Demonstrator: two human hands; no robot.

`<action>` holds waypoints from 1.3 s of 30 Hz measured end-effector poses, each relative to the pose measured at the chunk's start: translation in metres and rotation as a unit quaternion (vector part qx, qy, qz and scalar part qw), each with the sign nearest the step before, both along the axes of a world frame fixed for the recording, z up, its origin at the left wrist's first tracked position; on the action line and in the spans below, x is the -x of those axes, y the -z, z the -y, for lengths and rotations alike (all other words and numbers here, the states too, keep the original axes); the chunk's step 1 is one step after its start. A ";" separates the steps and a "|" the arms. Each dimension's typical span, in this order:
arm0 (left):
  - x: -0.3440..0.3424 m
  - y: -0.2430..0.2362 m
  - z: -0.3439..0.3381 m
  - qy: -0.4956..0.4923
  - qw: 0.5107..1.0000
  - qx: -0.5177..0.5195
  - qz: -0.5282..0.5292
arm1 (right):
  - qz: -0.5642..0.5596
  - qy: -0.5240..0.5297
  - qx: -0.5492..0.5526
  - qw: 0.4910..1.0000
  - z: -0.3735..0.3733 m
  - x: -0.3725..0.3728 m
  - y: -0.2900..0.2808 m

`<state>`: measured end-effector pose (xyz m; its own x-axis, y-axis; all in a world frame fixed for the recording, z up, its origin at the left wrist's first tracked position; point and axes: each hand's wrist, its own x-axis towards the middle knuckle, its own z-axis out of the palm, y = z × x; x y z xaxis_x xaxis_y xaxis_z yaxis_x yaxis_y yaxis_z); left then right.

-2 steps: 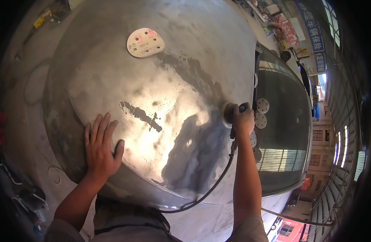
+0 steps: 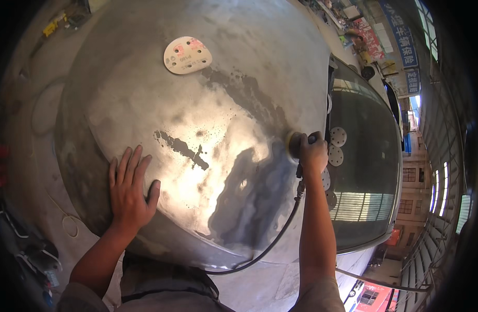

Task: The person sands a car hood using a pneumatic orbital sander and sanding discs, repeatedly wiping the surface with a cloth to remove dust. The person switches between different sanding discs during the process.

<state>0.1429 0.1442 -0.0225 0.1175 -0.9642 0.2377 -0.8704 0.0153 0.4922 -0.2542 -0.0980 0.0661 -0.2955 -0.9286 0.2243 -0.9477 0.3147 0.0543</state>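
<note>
My right hand [image 2: 316,157] grips a round air sander [image 2: 294,146], its pad against the car hood [image 2: 129,104] close to the windshield side. From the sander a black hose [image 2: 280,238] curves down toward my waist. Fingers slightly apart, my left hand [image 2: 131,190] rests flat on the hood near its front edge. The hood is dull grey, patchy and sanded, with dark blotches and a bright glare in the middle. A pale sanding disc [image 2: 188,56] with holes lies on its far part.
Several perforated discs [image 2: 338,137] lie along the lower edge of the dark windshield [image 2: 366,156]. A thin cable [image 2: 70,226] loops on the floor at left, near a dark object with a pale frame [image 2: 31,255]. Blue signs [image 2: 400,36] hang at the far right.
</note>
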 end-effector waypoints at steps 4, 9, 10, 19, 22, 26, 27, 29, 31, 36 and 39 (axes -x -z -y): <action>-0.002 -0.001 -0.003 -0.007 1.000 -0.011 0.004 | 0.030 -0.086 -0.019 0.996 -0.029 -0.049 0.007; 0.000 -0.001 -0.001 0.001 1.000 0.001 0.001 | 0.010 -0.029 0.003 1.000 0.002 -0.017 0.004; 0.000 -0.001 0.000 0.002 1.000 0.001 0.000 | 0.008 -0.008 0.005 1.000 0.004 -0.014 0.002; 0.000 0.000 0.000 -0.004 1.000 0.002 0.010 | 0.020 0.012 -0.011 1.000 0.004 -0.010 -0.001; 0.001 0.000 0.000 -0.003 1.000 -0.010 0.004 | 0.016 -0.021 -0.012 1.000 -0.004 -0.018 0.002; -0.004 0.002 -0.003 -0.011 1.000 -0.002 0.020 | 0.067 -0.121 -0.020 0.990 -0.040 -0.061 0.012; -0.004 0.001 -0.004 -0.011 1.000 -0.001 0.021 | 0.067 -0.124 -0.022 0.990 -0.039 -0.060 0.012; -0.001 -0.001 -0.002 -0.004 1.000 0.003 0.015 | 0.027 -0.052 -0.011 0.998 -0.014 -0.025 0.009; 0.002 -0.001 0.000 -0.001 1.000 -0.001 0.009 | 0.009 0.011 -0.022 1.000 0.005 0.002 -0.003; -0.002 0.001 -0.002 -0.006 1.000 -0.003 0.012 | 0.028 -0.088 -0.025 0.995 -0.038 -0.038 0.012; -0.002 0.001 -0.005 -0.011 1.000 -0.004 0.017 | 0.038 -0.075 -0.008 0.996 -0.030 -0.029 0.015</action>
<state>0.1454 0.1488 -0.0237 0.1307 -0.9634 0.2340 -0.8869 -0.0081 0.4620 -0.2256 -0.0678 0.0514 -0.1688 -0.9669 0.1911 -0.9855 0.1691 -0.0146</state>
